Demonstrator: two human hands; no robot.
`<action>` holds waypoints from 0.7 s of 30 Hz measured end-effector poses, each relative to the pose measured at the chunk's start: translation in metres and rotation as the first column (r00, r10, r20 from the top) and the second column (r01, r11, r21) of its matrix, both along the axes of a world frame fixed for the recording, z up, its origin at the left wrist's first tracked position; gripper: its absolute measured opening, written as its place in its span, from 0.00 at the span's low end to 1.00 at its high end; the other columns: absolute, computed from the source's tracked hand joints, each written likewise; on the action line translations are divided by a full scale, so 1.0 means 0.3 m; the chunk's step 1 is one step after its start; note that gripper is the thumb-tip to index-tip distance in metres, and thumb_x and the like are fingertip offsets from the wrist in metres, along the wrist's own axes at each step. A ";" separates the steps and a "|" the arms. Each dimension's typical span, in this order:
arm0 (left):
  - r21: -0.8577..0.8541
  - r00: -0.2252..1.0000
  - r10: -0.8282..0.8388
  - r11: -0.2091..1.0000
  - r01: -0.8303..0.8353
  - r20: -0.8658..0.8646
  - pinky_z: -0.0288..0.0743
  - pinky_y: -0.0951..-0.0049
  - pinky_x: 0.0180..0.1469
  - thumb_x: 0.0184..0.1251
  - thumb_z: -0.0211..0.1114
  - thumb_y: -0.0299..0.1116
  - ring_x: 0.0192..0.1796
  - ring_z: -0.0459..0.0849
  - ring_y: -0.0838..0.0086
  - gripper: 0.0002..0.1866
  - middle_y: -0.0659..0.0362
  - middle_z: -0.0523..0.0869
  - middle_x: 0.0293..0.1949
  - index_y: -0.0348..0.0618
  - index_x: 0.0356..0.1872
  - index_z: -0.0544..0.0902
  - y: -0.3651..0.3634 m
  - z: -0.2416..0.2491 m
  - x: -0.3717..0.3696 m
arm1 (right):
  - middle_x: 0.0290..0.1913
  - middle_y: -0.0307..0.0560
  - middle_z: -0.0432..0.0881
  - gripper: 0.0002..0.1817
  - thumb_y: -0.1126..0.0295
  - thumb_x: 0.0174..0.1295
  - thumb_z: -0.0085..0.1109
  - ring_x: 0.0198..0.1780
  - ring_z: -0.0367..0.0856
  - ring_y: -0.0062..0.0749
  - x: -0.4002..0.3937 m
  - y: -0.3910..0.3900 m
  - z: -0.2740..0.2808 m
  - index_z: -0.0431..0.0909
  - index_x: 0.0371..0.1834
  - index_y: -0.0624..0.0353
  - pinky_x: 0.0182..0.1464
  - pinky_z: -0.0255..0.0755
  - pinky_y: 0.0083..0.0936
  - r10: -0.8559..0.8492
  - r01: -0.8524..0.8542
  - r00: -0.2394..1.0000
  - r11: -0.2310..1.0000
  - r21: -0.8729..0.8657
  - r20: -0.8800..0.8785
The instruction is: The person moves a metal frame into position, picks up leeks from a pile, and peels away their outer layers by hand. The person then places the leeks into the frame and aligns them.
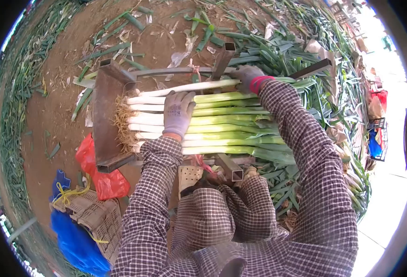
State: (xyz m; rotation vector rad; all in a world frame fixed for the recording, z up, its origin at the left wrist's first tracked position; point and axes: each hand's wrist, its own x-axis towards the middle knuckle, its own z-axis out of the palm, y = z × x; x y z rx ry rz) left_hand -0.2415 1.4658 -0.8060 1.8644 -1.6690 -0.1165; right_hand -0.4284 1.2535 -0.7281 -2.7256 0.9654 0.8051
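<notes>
A row of leeks (226,129) lies side by side in a metal rack, white root ends to the left and green leaves to the right. My left hand (178,111), in a grey glove, rests flat across the white stalks with its fingers stretched over them. At the far side, my right hand (248,78), gloved with a pink band at the wrist, is closed around the outermost leek (189,87) where white turns to green. The roots (122,124) point toward the rack's rusty end plate (108,104). Part of the leaves is hidden under my right forearm.
Metal posts (224,60) rise beside the rack. Cut leek leaves (277,55) cover the ground beyond it and to the right. At lower left are a red plastic bag (111,182), a woven crate (97,212) and blue netting (76,244).
</notes>
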 end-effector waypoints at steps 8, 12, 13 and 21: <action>0.031 0.999 -0.002 1.000 0.004 -0.034 0.65 0.56 0.66 0.63 0.65 0.35 0.56 0.78 0.59 0.15 0.56 0.84 0.51 0.49 0.51 0.83 -0.003 -0.013 0.011 | 0.44 0.51 0.85 0.23 0.57 0.58 0.65 0.50 0.82 0.52 -0.050 0.017 0.227 0.77 0.57 0.48 0.52 0.75 0.44 0.011 -0.039 0.977 0.991 0.129 0.212; 0.035 0.999 -0.005 0.999 0.007 -0.045 0.64 0.57 0.65 0.62 0.65 0.35 0.56 0.78 0.60 0.14 0.57 0.85 0.48 0.48 0.49 0.84 -0.018 -0.029 0.018 | 0.42 0.48 0.83 0.18 0.62 0.56 0.66 0.43 0.83 0.48 -0.071 0.059 0.274 0.79 0.51 0.48 0.46 0.76 0.43 0.254 -0.212 0.905 0.965 -0.155 0.343; 0.025 0.999 -0.007 1.000 0.008 -0.040 0.65 0.57 0.64 0.63 0.64 0.35 0.56 0.78 0.59 0.14 0.56 0.85 0.48 0.49 0.49 0.84 -0.021 -0.035 0.020 | 0.42 0.46 0.83 0.17 0.63 0.57 0.65 0.44 0.83 0.46 -0.059 0.075 0.293 0.80 0.50 0.47 0.46 0.77 0.41 0.295 -0.198 0.879 0.941 -0.275 0.376; 0.103 0.999 0.002 0.995 0.004 -0.054 0.66 0.57 0.64 0.63 0.64 0.34 0.57 0.78 0.57 0.14 0.56 0.86 0.49 0.51 0.49 0.85 -0.027 -0.069 0.033 | 0.47 0.41 0.82 0.18 0.71 0.57 0.61 0.50 0.82 0.42 -0.094 0.079 -0.052 0.82 0.52 0.42 0.53 0.75 0.39 0.135 0.031 0.851 0.951 -0.307 0.507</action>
